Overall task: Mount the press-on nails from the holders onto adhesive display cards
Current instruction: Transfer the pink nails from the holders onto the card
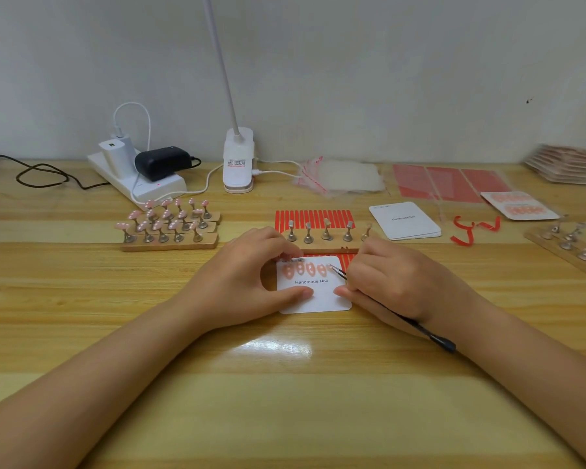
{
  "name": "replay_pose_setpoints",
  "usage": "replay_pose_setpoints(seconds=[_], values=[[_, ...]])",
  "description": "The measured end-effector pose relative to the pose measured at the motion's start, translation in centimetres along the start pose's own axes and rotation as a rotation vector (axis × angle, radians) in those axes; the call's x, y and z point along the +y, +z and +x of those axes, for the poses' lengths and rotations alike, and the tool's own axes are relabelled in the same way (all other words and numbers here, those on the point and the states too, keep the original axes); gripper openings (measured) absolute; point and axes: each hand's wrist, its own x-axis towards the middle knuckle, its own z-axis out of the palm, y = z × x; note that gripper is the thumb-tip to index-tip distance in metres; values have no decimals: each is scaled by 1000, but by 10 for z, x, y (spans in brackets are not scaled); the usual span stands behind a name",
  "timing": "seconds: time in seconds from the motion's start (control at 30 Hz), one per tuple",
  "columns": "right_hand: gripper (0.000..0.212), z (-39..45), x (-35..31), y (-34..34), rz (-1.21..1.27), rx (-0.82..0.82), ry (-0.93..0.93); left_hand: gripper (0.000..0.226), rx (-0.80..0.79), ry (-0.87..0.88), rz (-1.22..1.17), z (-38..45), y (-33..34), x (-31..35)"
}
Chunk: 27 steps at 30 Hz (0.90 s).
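1. Fingers (286,257) of the left hand (247,275) curl over the far left corner of the display card (318,299) while the thumb presses flat on its near half; in my judgement this pins the card so it cannot slide during placement.
2. Right hand (389,282) fingers are closed around black tweezers (339,272), whose tips reach to the last spot in the row of nails (305,269) on the card; the thumb tip rests on the card's right side.
3. Four pink nails sit side by side above the "Handmade Nail" print, with a fifth, paler one at the tweezer tips; whether the tips actually pinch it is too small to tell.
4. Just beyond the card stands a wooden holder (322,243) with bare metal pegs, resting on a red striped adhesive sheet (313,218), close by probably to keep each transfer short.
5. Farther left on the counter (285,401), a loaded holder (170,228) carries more pink nails, well apart from both hands.
6. A stack of blank cards (405,220) waits to the right.
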Motion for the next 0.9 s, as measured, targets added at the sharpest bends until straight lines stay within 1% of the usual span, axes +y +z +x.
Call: replay_pose_setpoints(seconds=[0.13, 0.27, 0.33, 0.4, 0.5, 0.57, 0.6, 0.67, 0.73, 0.8, 0.9], values=[[30, -1, -2, -4, 23, -44, 25, 61, -18, -10, 0, 0, -1, 2], [29, -4, -2, -8, 20, -29, 51, 53, -22, -20, 3, -1, -1, 1], [28, -6, -3, -10, 35, 10, 63, 50, -23, -20, 12, -1, -1, 1], [26, -8, -4, -11, 79, 97, 145, 48, -17, -6, 39, -1, -1, 2], [27, -9, -6, -13, 220, 224, 397, 58, 6, -15, 21, -2, -2, 3], [25, -9, -8, -14, 365, 248, 602, 68, -13, -23, 45, -3, -3, 3], [23, -9, -9, -14, 412, 241, 672, 70, -29, -14, 73, -4, -4, 4], [24, -9, -9, -12, 456, 201, 737, 69, -57, -23, 64, -4, -4, 5], [25, -8, -8, -11, 483, 173, 759, 65, -89, -67, -23, -2, -5, 7], [26, -6, -9, -10, 522, 167, 758, 63, -124, -99, -99, 0, -6, 9], [22, -4, -11, -10, 586, 195, 782, 65, -130, -67, -155, 1, -8, 11]])
